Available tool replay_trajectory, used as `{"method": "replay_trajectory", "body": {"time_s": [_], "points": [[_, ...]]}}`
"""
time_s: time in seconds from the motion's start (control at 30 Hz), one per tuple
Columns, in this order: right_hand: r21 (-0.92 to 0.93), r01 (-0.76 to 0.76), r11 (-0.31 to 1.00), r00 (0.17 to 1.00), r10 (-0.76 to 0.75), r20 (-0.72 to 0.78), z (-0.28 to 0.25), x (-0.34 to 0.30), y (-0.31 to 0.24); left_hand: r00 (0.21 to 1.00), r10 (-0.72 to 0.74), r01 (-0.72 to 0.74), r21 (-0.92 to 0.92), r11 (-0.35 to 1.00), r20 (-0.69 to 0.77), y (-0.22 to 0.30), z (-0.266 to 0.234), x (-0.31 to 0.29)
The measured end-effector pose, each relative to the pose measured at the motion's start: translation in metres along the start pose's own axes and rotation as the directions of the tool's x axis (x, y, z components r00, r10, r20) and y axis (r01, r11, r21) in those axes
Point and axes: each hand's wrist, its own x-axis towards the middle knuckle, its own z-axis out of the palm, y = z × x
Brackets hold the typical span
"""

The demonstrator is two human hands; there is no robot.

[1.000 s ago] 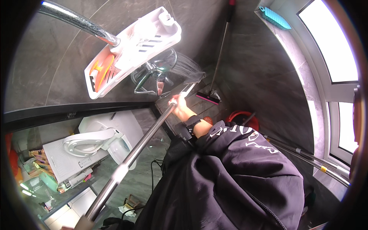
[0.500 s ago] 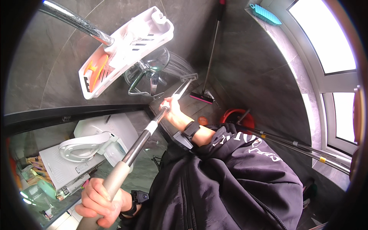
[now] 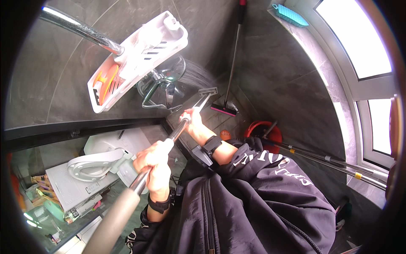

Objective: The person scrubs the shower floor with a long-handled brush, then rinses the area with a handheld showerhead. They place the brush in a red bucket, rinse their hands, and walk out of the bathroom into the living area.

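A long mop (image 3: 112,224) with a metal pole and a thick grey grip runs from the lower left toward the middle. My right hand (image 3: 193,120) wraps round its far end, just below a white forked neck. Beyond it, the mop's flat rectangular head (image 3: 208,91) is held in the corner by the dark wall. My left hand (image 3: 154,165) is closed round the pole, a short way above the grey grip. A round shower head (image 3: 173,70) sprays water toward the wall near the mop head, beside a chrome tap (image 3: 158,82).
A white shelf (image 3: 139,78) holding an orange item hangs on a chrome pipe. In the corner lean a pink-edged broom (image 3: 223,110) and a red bucket (image 3: 275,135) with poles beside it. A toilet (image 3: 95,165) stands behind glass. A turquoise brush (image 3: 290,15) lies on the ledge.
My left hand has moved up the pole, from the grey grip to the metal part nearer my right hand. The mop head and my right hand have shifted only slightly.
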Motion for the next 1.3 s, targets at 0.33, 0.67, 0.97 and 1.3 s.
{"method": "replay_trajectory", "body": {"time_s": [0.33,0.67,0.97,1.3], "points": [[-0.096,0.034,0.995,0.999,-0.036,-0.015,0.006,0.032,-0.016,0.996,0.09,-0.089,-0.045,0.995,0.019,0.068,-0.003,0.007],[-0.085,0.045,0.995,0.99,-0.057,-0.132,-0.025,0.069,-0.042,0.999,-0.019,0.026,-0.148,0.989,0.044,0.133,-0.001,0.016],[-0.028,0.024,0.999,0.997,-0.026,-0.079,-0.037,0.095,-0.062,0.907,0.422,-0.389,0.36,0.848,-0.015,0.188,-0.032,0.01],[0.082,-0.111,0.99,0.993,0.113,-0.025,-0.014,0.059,-0.038,0.981,0.194,-0.194,-0.072,0.978,-0.002,0.113,-0.01,0.018]]}}
